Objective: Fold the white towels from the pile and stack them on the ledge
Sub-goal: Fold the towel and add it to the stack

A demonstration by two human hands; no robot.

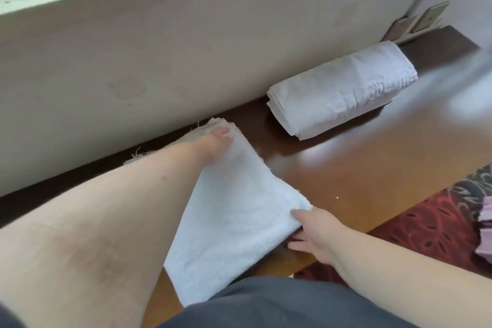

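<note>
The white towel (234,221) lies folded on the brown wooden ledge (372,168), close to the person's body, with its far end near the wall (159,61). It looks like soft terry cloth, light and limp, so I judge it will sag and lose its fold if it is lifted by one corner only. It is better to take it at two opposite ends, or with a flat hand under it.

The left hand (215,141) rests on the far end; its fingers (222,131) seem to curl lightly over the edge, but whether they really pinch the cloth I cannot tell. The right hand (314,234) touches the near right corner with straight, spread fingers and holds nothing.

Farther right on the ledge, against the wall, a stack of folded towels (343,90) already lies.
</note>
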